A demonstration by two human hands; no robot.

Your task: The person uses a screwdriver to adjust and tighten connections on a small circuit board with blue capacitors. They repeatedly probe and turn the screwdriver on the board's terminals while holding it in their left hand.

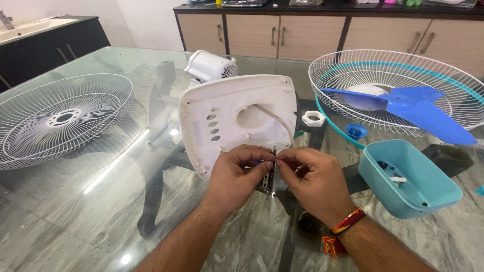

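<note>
Pinched between both hands, left hand point(236, 174) and right hand point(307, 176), sits a small dark switch strip point(267, 179), white fan base point(237, 118) at 12 o'clock; fingers hide its wiring.

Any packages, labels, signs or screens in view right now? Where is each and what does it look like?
Flat dark item, maybe a packet: back counter, top centre; too small to tell.
Clear bag or wrapper: same counter, just right of it, pale and crumpled.
No labels, signs or screens show on the glass table, nor at the hands, left, right.
</note>
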